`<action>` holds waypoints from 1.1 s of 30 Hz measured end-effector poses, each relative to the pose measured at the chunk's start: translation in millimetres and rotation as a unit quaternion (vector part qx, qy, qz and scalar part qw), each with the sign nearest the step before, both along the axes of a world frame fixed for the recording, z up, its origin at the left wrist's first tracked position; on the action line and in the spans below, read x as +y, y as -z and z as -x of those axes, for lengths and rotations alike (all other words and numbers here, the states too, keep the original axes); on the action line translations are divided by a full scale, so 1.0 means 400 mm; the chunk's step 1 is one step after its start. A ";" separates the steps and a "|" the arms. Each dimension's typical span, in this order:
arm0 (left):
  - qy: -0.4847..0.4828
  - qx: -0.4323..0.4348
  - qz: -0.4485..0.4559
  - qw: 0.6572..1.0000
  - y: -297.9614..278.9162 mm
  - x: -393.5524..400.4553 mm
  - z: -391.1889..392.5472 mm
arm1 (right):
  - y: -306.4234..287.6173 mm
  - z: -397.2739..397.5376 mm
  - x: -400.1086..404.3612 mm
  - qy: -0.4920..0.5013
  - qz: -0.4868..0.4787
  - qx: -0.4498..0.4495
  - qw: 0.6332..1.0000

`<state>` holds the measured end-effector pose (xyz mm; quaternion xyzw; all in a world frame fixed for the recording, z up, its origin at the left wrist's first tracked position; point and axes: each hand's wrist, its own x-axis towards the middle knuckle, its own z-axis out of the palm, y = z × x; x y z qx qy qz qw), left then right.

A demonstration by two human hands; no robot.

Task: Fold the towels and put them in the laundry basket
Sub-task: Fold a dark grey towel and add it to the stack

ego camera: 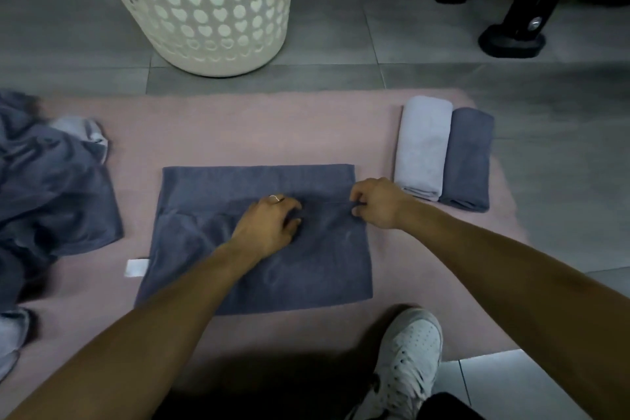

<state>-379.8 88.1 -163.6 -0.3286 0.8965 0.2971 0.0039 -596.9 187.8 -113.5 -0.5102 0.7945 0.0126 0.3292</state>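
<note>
Towel position: dark grey towel (259, 242) lies flat on the pink mat (272, 126), directly before the person, long axis left to right.
Fold edge: runs across the towel's middle, under both hands.
Left hand (269, 222): fingers curled, pressing the fold near centre.
Right hand (375, 203): pinches the fold at the right edge; nearer the two folded towels (443, 153).
Laundry basket (204, 7): beyond the mat, well apart from the hands.

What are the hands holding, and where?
The right hand pinches the blue towel at its folded edge on the right side. The left hand grips the same fold near the middle.
</note>
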 end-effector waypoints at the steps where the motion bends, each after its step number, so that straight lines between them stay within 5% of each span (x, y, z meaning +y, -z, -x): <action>1: 0.007 0.016 -0.005 1.000 0.002 0.010 0.028 | 0.014 0.010 0.000 0.017 0.013 -0.011 1.000; 4: 0.006 0.043 -0.049 0.998 0.019 0.029 0.101 | 0.074 0.026 0.014 0.110 0.060 -0.073 0.989; 8: -0.003 0.007 -0.097 0.995 0.062 0.032 0.145 | 0.167 0.039 0.046 0.302 0.121 -0.242 0.914; 17: 0.116 0.035 -0.054 0.991 0.053 0.033 0.220 | 0.186 0.034 0.119 0.386 0.208 -0.398 0.806; 23: 0.003 0.086 -0.198 0.976 0.042 0.027 0.240 | 0.185 0.010 0.125 0.417 0.211 -0.442 0.766; 28: -0.011 0.050 -0.249 0.967 0.024 0.018 0.230 | 0.186 -0.004 0.123 0.412 0.199 -0.441 0.772; 33: 0.006 0.094 -0.261 0.961 0.007 0.016 0.222 | 0.168 -0.018 0.116 0.361 0.255 -0.359 0.822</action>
